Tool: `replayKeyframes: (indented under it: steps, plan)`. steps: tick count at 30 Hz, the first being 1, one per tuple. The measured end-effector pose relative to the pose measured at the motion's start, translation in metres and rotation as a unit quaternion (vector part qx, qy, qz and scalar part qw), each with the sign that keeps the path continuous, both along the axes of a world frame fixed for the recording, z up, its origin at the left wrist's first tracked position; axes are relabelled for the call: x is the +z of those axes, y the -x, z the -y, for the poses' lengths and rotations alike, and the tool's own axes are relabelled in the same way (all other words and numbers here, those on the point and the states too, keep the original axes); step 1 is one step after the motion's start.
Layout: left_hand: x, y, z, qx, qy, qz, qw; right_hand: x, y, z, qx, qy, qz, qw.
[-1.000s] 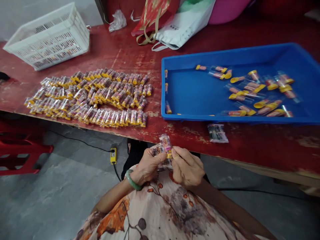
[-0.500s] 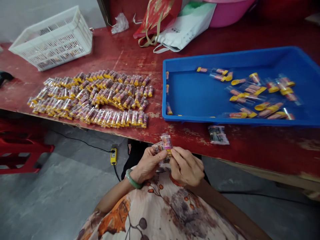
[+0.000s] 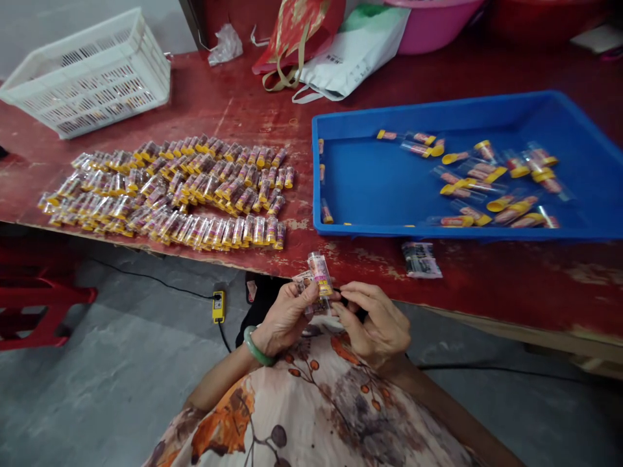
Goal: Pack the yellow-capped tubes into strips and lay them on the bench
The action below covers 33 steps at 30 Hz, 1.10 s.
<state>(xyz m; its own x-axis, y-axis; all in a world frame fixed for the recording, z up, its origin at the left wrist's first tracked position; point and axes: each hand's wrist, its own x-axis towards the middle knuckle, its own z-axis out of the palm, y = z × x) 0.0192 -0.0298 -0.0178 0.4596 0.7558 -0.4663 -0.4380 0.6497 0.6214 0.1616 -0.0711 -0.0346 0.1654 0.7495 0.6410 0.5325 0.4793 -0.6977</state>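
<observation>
My left hand (image 3: 287,318) is closed around a small clear plastic tube (image 3: 320,272) with a printed label and a yellow lower end, tilted slightly. Under the tube, the same hand also grips small printed packets (image 3: 302,280), partly hidden by the fingers. Just right of the tube is my right hand (image 3: 377,321), its thumb and forefinger apart with a dark gap between them. The fingertips come close to the lower packets; whether they touch cannot be made out. Both hands are above my lap, at the front edge of the red table (image 3: 360,259).
Many yellow-ended tubes (image 3: 219,230) lie in rows at left. A blue tray (image 3: 384,120) holds loose tubes. A printed packet (image 3: 421,261) lies in front of it. A white basket (image 3: 111,84), a red bag (image 3: 302,32), a white bag (image 3: 355,58) and a pink basin (image 3: 433,26) stand behind.
My right fingers have come off the tube's lower end and moved right, spreading apart. More of the tube now shows in my left hand. The view has shifted slightly.
</observation>
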Motion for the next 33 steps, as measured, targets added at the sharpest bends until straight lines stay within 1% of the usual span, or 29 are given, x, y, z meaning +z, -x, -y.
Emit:
replayKeyframes:
  steps: [2,6,12,14,16,18,20,22,24,25,26,27,28,31,33]
  plan:
    - [-0.001,0.002,0.000,0.000,0.001,0.015,1.000,0.001,0.001,0.001,0.004,0.004,-0.009,1.000]
    - [-0.001,0.004,-0.001,0.023,-0.004,0.019,1.000,0.002,0.004,0.000,0.009,0.006,-0.007,1.000]
    - [0.001,0.004,-0.003,0.024,-0.030,0.015,0.999,0.003,0.004,-0.003,0.010,0.003,-0.002,1.000]
    - [0.002,0.003,-0.003,0.026,-0.035,0.005,0.999,0.005,0.002,-0.004,0.020,0.014,-0.014,1.000]
    - [0.002,0.001,-0.005,0.018,-0.043,0.001,0.999,0.006,-0.001,-0.006,0.032,0.046,-0.056,0.997]
    - [0.001,0.000,-0.006,0.004,-0.053,-0.001,0.999,0.007,-0.005,-0.010,0.038,0.102,-0.136,0.985]
    - [0.000,-0.001,-0.008,-0.007,-0.062,-0.003,0.998,0.007,-0.009,-0.016,0.047,0.156,-0.233,0.959]
    - [-0.001,-0.001,-0.010,-0.011,-0.068,-0.006,0.998,0.008,-0.011,-0.024,0.063,0.187,-0.312,0.929]
    - [-0.003,-0.001,-0.012,-0.014,-0.072,-0.006,0.997,0.008,-0.012,-0.032,0.077,0.204,-0.357,0.908]
    - [-0.004,-0.001,-0.013,-0.015,-0.074,-0.004,0.997,0.009,-0.012,-0.035,0.082,0.209,-0.366,0.903]
    - [-0.005,-0.001,-0.013,-0.016,-0.075,-0.001,0.997,0.010,-0.013,-0.036,0.084,0.212,-0.365,0.903]
    - [-0.006,0.000,-0.014,-0.017,-0.074,0.002,0.997,0.011,-0.013,-0.037,0.083,0.210,-0.347,0.910]
    - [-0.007,0.000,-0.014,-0.018,-0.071,0.004,0.997,0.012,-0.014,-0.036,0.080,0.200,-0.310,0.926]
    - [-0.006,-0.001,-0.015,-0.001,-0.054,0.006,0.999,0.014,-0.013,-0.031,0.074,0.120,-0.120,0.983]
    - [-0.004,-0.002,-0.016,0.015,-0.038,-0.003,0.999,0.014,-0.011,-0.027,0.067,0.056,0.010,0.996]
